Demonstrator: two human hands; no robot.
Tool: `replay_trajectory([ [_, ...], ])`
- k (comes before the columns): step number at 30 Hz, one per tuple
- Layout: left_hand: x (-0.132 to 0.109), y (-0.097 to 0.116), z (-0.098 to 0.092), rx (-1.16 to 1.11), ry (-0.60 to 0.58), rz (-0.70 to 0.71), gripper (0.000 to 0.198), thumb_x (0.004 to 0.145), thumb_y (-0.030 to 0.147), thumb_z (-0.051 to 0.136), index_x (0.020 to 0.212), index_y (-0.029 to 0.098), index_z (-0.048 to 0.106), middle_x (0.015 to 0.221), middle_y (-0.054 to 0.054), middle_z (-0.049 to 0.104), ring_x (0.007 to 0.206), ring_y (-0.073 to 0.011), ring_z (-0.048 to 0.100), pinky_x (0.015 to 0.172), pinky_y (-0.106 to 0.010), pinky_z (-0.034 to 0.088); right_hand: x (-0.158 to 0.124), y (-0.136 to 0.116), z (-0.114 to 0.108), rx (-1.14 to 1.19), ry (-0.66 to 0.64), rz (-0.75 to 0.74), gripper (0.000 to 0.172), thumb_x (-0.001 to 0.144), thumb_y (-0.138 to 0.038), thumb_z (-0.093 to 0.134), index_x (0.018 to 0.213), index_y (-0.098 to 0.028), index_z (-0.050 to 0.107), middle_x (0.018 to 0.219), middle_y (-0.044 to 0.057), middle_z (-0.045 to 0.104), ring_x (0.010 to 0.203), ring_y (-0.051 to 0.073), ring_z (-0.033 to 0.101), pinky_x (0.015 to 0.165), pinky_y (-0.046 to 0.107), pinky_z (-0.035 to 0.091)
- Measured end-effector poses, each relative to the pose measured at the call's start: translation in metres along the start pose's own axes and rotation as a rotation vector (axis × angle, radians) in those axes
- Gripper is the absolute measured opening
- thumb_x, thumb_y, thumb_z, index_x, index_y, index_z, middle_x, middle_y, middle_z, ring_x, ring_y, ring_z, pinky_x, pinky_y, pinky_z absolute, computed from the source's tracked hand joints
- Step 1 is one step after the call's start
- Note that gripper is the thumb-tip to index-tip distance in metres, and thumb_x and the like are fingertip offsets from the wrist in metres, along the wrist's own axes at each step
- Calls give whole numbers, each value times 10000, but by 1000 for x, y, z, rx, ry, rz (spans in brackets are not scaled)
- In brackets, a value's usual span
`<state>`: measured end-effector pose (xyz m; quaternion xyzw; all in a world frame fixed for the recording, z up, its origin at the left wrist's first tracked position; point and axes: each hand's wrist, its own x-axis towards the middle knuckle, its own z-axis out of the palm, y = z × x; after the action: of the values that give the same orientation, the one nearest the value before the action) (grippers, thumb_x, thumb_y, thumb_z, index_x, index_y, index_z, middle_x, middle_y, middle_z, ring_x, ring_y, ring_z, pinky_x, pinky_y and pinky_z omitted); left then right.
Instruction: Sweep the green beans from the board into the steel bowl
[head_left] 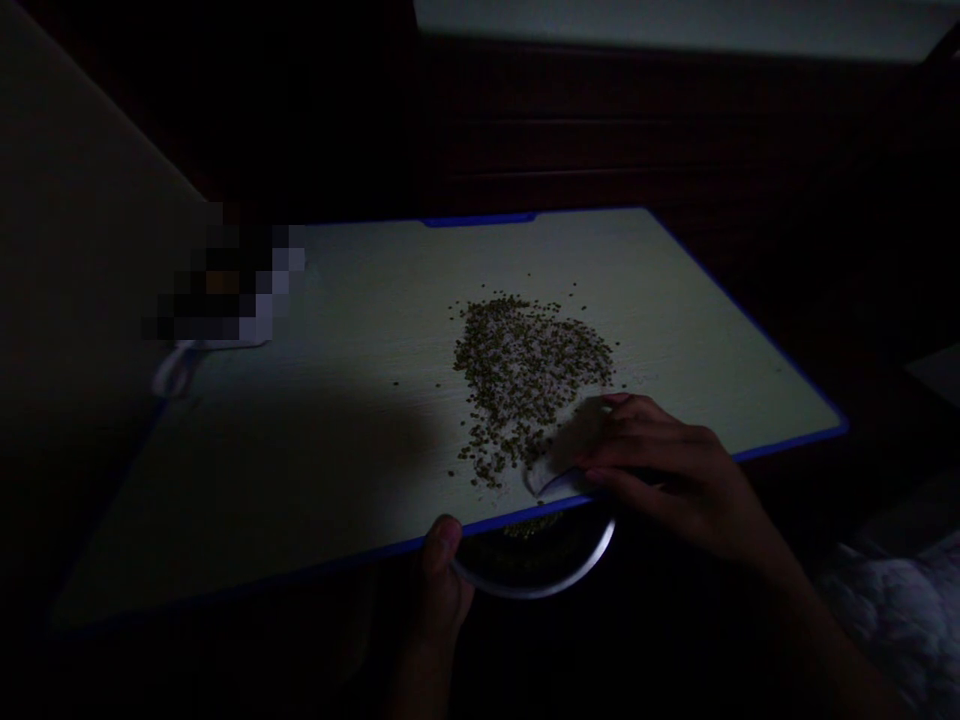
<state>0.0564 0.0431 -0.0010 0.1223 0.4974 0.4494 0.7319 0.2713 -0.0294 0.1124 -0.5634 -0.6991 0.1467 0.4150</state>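
I am working in dim light, taking the pale blue-edged counter (315, 470) as my landmark. Off its far left corner a blurred-out patch is hiding something, with a whitish loop (174, 372) lying just below it. At the counter's near edge my left hand (439, 585) is holding a metal bowl (536, 560) tucked just under the rim, thumb pressed over the bowl's lip; the rest of that grip is hidden underneath. On the counter right of centre a scatter of small greenish seeds (525, 375) is lying in a loose patch, and some appear to be already in the bowl. My right hand (660, 465) is resting at the near side of the patch, its grip curled and pressing on a small pale card or scrap (551, 470) at the counter edge above the bowl.

I judge I am sweeping seeds over the edge into the bowl. The next stroke calls for gathering the far seeds toward me while keeping the bowl under the drop point. Stray seeds at the patch's fringes may get missed.
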Motion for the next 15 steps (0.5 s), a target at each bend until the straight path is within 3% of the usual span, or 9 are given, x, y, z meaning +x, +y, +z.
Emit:
replay_trajectory([
  [3, -4, 3, 7, -29, 4, -70, 495, 403, 398, 852, 836, 233, 680, 714, -55, 701, 1408, -380, 368, 1185, -526, 317, 0, 0, 0, 25, 1, -7, 190, 886, -161, 690, 1051, -253, 702, 974, -26, 743, 889, 141, 663, 1082, 444, 376],
  [6, -5, 4, 8, -17, 2, -39, 508, 428, 383, 850, 882, 232, 679, 758, -37, 718, 1355, -381, 444, 1184, -520, 329, 0, 1, 0, 56, 13, -12, 205, 871, -162, 706, 1048, -265, 710, 933, -28, 744, 865, 152, 660, 1081, 463, 380],
  [15, -7, 6, 6, -24, 84, -80, 475, 330, 377, 893, 696, 251, 617, 645, -12, 686, 1259, -389, 546, 1167, -514, 359, -2, -1, 4, -35, 34, 10, 229, 870, -157, 703, 1078, -252, 700, 944, -8, 729, 922, 170, 644, 1081, 486, 390],
])
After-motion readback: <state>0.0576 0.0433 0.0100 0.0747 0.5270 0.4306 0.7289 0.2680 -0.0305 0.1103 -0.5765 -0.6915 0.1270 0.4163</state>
